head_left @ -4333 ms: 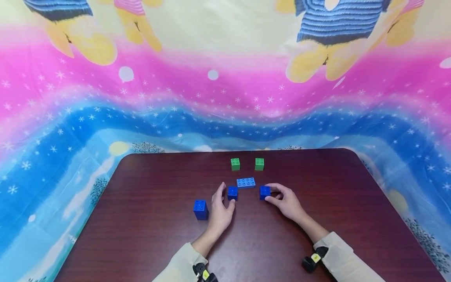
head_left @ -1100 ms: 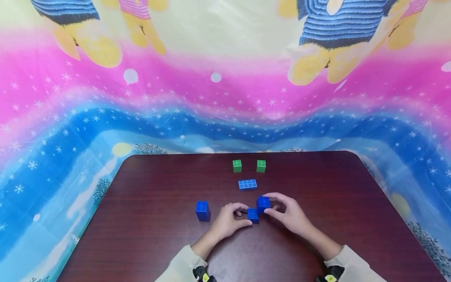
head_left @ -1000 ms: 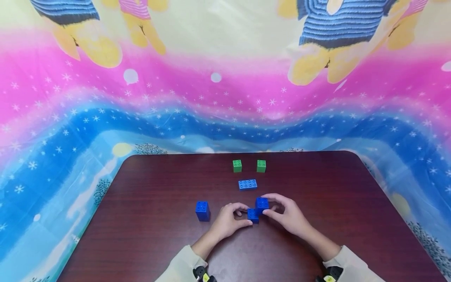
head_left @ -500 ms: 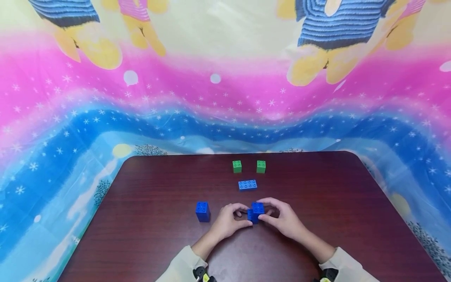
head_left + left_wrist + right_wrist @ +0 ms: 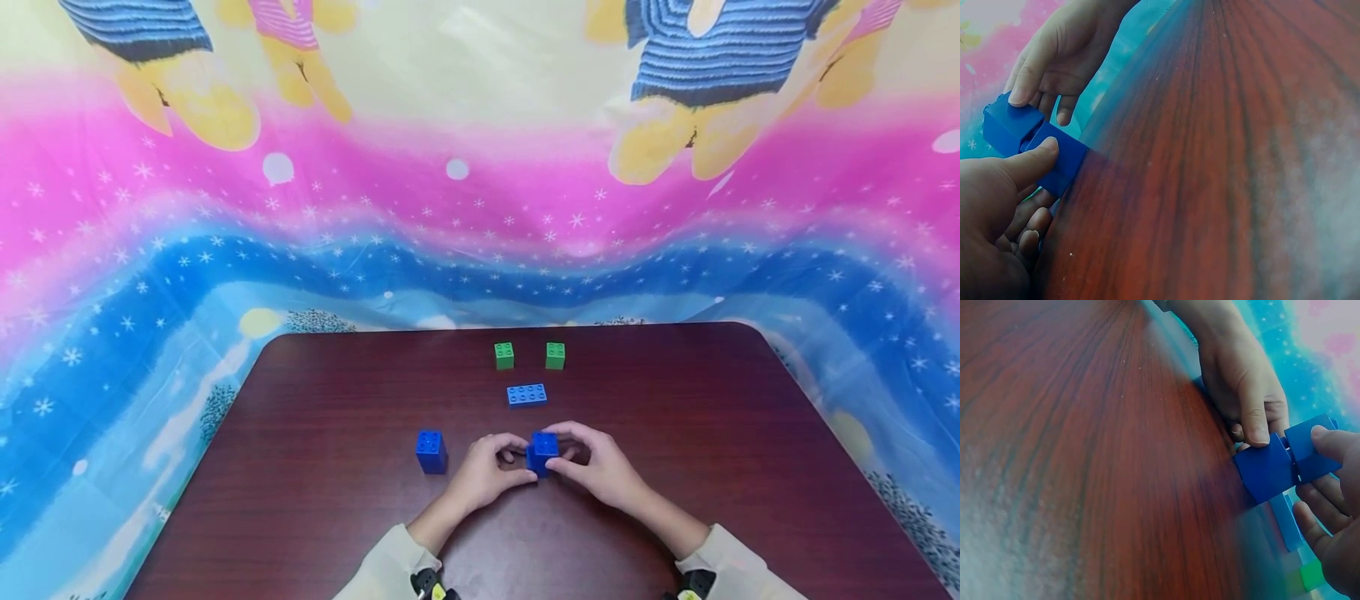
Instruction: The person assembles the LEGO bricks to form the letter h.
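My right hand point(image 5: 600, 467) pinches a dark blue square toy brick point(image 5: 545, 443) between thumb and fingers. It sits over a second dark blue brick point(image 5: 1063, 162), which my left hand point(image 5: 487, 473) grips by its sides on the table. In the right wrist view the upper brick point(image 5: 1312, 450) is slightly offset and tilted against the lower brick point(image 5: 1264, 470), and a narrow gap shows between them. From the head view the upper brick hides most of the lower one. A taller dark blue brick tower point(image 5: 431, 452) stands left of my left hand.
Beyond the hands, a lighter blue long brick point(image 5: 527, 395) lies on the brown table point(image 5: 315, 400). Two green bricks, one at left point(image 5: 504, 356) and one at right point(image 5: 555, 356), stand near the far edge. A patterned cloth point(image 5: 480, 208) hangs behind.
Both hands brought their blue bricks from apart to together, nearer the person. Over the last second the right hand moved its brick left and onto the left hand's brick; the left hand stayed still.
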The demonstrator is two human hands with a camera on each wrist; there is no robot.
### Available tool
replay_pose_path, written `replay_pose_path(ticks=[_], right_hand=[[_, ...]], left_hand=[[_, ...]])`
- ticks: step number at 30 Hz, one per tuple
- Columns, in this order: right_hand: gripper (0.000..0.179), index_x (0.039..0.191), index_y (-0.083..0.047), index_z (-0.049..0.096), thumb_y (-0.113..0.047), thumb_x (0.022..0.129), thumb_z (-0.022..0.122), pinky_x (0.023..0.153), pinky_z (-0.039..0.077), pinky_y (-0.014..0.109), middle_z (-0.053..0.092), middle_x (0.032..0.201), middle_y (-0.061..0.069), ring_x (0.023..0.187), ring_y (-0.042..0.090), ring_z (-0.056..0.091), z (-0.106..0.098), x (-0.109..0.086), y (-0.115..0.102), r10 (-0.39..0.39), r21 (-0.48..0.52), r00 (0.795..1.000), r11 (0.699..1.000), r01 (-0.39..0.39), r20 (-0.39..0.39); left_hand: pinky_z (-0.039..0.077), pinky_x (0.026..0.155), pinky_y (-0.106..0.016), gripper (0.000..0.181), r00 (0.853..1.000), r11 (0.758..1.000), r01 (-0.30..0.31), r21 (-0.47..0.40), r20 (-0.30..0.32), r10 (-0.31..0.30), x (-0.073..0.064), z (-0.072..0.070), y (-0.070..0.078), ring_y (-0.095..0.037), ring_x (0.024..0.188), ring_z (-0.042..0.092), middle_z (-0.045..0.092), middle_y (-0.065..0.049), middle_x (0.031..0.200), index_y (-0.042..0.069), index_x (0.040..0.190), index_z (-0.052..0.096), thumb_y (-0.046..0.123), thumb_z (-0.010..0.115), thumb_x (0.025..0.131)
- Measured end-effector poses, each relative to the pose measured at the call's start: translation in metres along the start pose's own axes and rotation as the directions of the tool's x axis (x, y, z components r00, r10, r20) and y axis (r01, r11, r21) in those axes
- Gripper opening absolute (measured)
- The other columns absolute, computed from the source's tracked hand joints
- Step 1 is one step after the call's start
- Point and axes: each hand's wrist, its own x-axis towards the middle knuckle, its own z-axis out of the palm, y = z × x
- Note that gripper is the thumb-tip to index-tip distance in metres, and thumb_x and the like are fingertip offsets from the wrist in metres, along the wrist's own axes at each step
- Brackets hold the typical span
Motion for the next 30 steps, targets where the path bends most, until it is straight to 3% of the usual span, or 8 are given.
replay_pose_path(ticks=[11,30], right_hand=[[0.035,0.126,-0.012,0.066,-0.019,0.093,0.076,0.073,0.059,0.029,0.071,0.115,0.006,0.084,0.014,0.068,0.0017,0.0023,0.0018,-0.014,-0.012,1.0,1.0,0.014,0.012],[0.039,0.129,-0.01,0.067,-0.017,0.092,0.078,0.075,0.06,0.029,0.073,0.112,0.005,0.085,0.008,0.07,0.0023,0.0048,-0.0012,-0.106,-0.163,0.994,0.98,0.11,0.033]], left_hand=[[0.052,0.078,-0.024,0.036,1.0,1.0,0.005,-0.003,0.0,-0.005,0.0003,0.0005,-0.0004,-0.009,0.085,0.062,0.073,0.001,0.098,0.011,0.108,0.075,0.024,0.09,0.079],[0.052,0.077,-0.023,0.036,1.0,1.0,-0.017,0.007,-0.008,0.017,0.0001,0.0001,-0.0013,-0.01,0.084,0.063,0.073,0.0,0.097,0.011,0.107,0.075,0.025,0.09,0.078]])
